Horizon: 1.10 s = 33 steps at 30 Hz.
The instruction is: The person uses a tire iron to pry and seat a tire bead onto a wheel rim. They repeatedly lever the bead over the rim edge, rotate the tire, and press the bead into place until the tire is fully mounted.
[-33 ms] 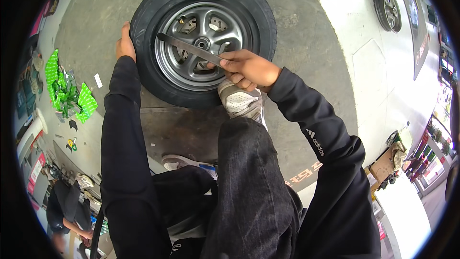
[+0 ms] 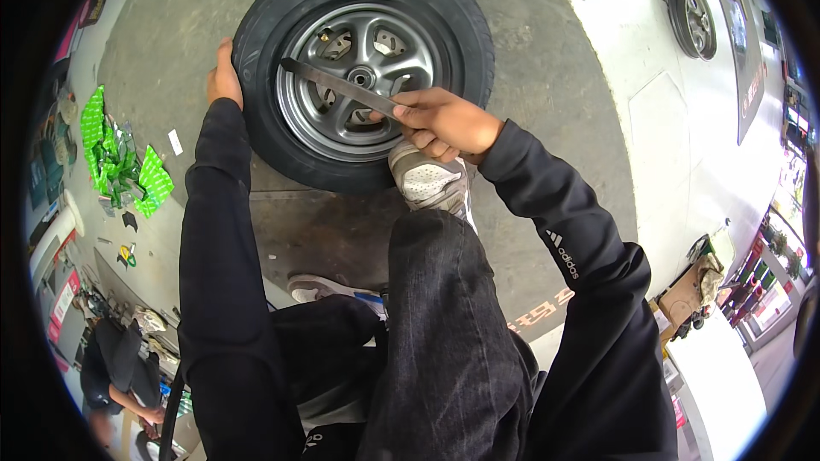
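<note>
grasping a flat metal lever (image 2: 337,84) near its end with the right hand (image 2: 440,123), and placing the left hand (image 2: 224,81) against the left outer side of the tyre (image 2: 468,51); cannot tell if clasped or only leaned. see the tyre on the dark mat (image 2: 564,111), around a grey spoked rim (image 2: 362,41), and the lever crossing above the spokes. judging from looks, expect a heavy, stiff tyre, not fragile: better to take by the outer tread with wide palms. expect a rigid, light, maybe slippery lever: better to wrap fingers around the end.
</note>
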Tool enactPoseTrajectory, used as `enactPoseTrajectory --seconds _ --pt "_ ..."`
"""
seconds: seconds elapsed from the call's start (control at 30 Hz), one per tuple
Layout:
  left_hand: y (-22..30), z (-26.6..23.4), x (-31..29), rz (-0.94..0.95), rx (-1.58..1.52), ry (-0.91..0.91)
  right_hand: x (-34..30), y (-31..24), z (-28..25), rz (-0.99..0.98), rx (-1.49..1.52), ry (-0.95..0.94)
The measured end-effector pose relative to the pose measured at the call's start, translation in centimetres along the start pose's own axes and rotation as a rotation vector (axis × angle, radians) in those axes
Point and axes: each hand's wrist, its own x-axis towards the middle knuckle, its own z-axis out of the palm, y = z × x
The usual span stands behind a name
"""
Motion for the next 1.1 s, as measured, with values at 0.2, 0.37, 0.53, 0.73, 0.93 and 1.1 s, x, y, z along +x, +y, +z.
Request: enactPoseTrajectory --seconds 0.2,0.37,0.53,0.73,0.93,1.1 --pt "0.0 -0.2 -0.1 -0.014 -0.093 -0.058 1.5 -0.7 -2.7 0.002 -0.103 -0.081" --pt "-0.2 0.1 -0.5 -0.008 -0.196 -0.069 3.7 -0.8 -5.6 0.027 -0.094 -0.189" --pt "-0.3 -0.6 0.0 -0.111 -0.219 -0.072 3.9 -1.1 -5.3 0.017 -0.155 -0.152" --pt "0.2 0.1 -0.3 -0.059 -0.258 -0.076 3.4 -2.0 -2.0 0.062 -0.029 -0.107" --pt "0.7 0.4 -1.0 0.035 -0.244 -0.016 4.3 -0.4 6.1 0.026 0.474 -0.063" --pt "0.6 -0.6 -1.5 -0.027 -0.232 0.021 6.9 -2.8 16.4 -0.078 1.004 0.154"
